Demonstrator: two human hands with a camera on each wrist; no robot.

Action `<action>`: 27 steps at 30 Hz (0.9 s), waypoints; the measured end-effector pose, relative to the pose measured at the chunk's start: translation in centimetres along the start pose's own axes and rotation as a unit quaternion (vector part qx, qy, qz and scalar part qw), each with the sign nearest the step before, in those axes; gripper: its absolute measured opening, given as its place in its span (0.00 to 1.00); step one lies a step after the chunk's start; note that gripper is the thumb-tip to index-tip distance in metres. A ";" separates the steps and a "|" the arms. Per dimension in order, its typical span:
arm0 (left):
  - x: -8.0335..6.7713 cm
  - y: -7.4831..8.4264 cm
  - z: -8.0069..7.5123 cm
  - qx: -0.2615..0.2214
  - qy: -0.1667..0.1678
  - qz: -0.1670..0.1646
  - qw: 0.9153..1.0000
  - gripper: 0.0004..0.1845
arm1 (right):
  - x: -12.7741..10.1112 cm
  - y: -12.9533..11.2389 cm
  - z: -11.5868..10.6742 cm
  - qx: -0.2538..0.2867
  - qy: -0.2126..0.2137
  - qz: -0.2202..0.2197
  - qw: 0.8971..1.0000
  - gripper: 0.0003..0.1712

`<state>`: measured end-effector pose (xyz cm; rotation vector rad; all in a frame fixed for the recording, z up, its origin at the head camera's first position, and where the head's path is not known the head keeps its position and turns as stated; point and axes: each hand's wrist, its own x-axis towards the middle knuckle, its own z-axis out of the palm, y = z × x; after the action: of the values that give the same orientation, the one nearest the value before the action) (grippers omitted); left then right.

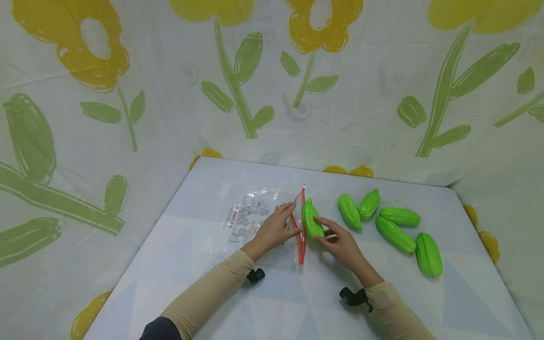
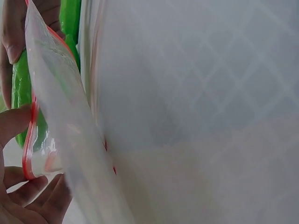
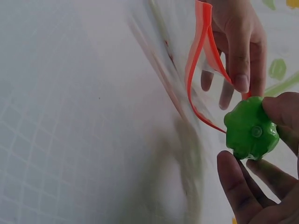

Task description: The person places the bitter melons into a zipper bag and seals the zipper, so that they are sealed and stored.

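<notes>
Bag (image 1: pixel 248 215) partly behind left hand (image 1: pixel 275 227).

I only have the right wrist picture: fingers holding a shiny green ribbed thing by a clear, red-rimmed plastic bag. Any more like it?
Observer: Yes, the head view shows five more shiny green ribbed pieces on the pale patterned table.
Visitor: Is the held one round like a ball?
Observer: No, the held green ribbed piece is elongated, with a narrowed tip.
Visitor: Anything printed on the bag?
Observer: Yes, the clear, red-rimmed plastic bag bears line drawings.
</notes>
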<state>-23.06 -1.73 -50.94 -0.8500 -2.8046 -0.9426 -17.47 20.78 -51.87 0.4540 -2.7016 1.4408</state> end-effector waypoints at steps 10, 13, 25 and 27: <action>-0.1 0.1 -0.2 -0.017 -0.012 0.003 1.000 0.45 | 0.3 0.2 0.6 -0.009 -0.019 0.023 1.000 0.31; -0.1 0.1 -0.2 -0.017 -0.021 0.005 1.000 0.46 | 0.5 0.3 0.7 -0.014 -0.023 0.038 0.999 0.31; -0.1 0.1 -0.7 0.023 -0.052 0.028 0.998 0.50 | 1.0 0.1 1.3 -0.033 -0.033 0.114 0.992 0.32; -0.1 0.1 -0.8 0.026 -0.053 0.031 0.998 0.49 | 1.2 0.0 1.4 -0.036 -0.030 0.117 0.992 0.32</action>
<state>-23.04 -2.21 -50.28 -1.0035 -2.8580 -0.8344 -18.45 19.39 -52.44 0.1827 -2.9269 1.3923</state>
